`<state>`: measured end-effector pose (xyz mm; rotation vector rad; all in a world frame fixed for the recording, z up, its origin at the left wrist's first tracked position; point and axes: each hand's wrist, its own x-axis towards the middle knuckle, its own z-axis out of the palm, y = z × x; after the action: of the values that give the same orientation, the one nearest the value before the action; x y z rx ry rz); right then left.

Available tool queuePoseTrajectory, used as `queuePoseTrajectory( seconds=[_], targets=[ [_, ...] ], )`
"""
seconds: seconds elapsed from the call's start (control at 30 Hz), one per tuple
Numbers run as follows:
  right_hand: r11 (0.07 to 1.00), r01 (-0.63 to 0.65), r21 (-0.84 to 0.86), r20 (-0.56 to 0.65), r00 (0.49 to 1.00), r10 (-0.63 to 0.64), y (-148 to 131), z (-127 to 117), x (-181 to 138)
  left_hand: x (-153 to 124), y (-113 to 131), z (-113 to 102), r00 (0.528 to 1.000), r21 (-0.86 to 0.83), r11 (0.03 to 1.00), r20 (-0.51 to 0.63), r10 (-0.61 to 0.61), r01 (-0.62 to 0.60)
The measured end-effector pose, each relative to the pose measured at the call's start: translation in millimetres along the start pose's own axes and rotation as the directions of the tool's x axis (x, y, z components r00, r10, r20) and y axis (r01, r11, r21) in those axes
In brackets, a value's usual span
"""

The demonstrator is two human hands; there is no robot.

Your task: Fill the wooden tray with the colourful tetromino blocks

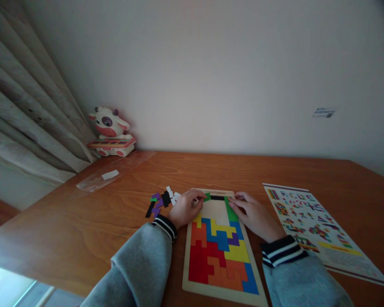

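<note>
A wooden puzzle board [192,281] lies on the table in front of me, its lower part filled with coloured block pieces. My left hand [186,207] rests at the board's upper left, fingers pinched on a small green piece [207,196] near the top edge. My right hand [254,214] lies at the board's upper right, fingers curled and touching the long green piece [231,210] and the frame. A black piece [217,197] sits in the top row. Loose purple, black and white pieces [162,201] lie just left of my left hand.
A printed pattern sheet [320,230] lies to the right of the board. A clear plastic bag [97,179] lies at the far left of the wooden table [83,230]. A toy cow [110,132] stands in the back corner by the curtain [25,119].
</note>
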<state>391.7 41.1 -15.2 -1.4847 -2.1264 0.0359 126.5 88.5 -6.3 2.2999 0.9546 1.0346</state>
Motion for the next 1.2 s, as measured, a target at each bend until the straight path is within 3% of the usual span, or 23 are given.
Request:
queuePoseTrajectory(
  seconds=[0.33, 0.7, 1.0, 1.2],
  targets=[
    [0.998, -0.037, -0.044, -0.043, 0.998, 0.035, -2.2, 3.1, 0.7, -0.7, -4.2, 2.1, 0.999, 0.003, 1.000, 0.031, -0.007, 0.007],
    [0.981, 0.165, 0.105, -0.034, 0.986, -0.162, -27.7, 3.2, 3.2, -2.1, 1.3, -3.1, 0.999, 0.071, 0.996, -0.004, -0.054, 0.054],
    [0.992, 0.094, 0.087, 0.048, 0.994, -0.098, -28.9, 8.0, -0.4, -1.2, 2.6, -2.4, 0.999, 0.052, 0.997, -0.004, -0.051, 0.051],
    [0.992, 0.068, 0.104, -0.054, 0.997, -0.063, -31.3, 7.3, 1.5, -2.1, -2.4, 0.1, 0.990, -0.043, 0.998, -0.138, -0.040, 0.034]
  ],
)
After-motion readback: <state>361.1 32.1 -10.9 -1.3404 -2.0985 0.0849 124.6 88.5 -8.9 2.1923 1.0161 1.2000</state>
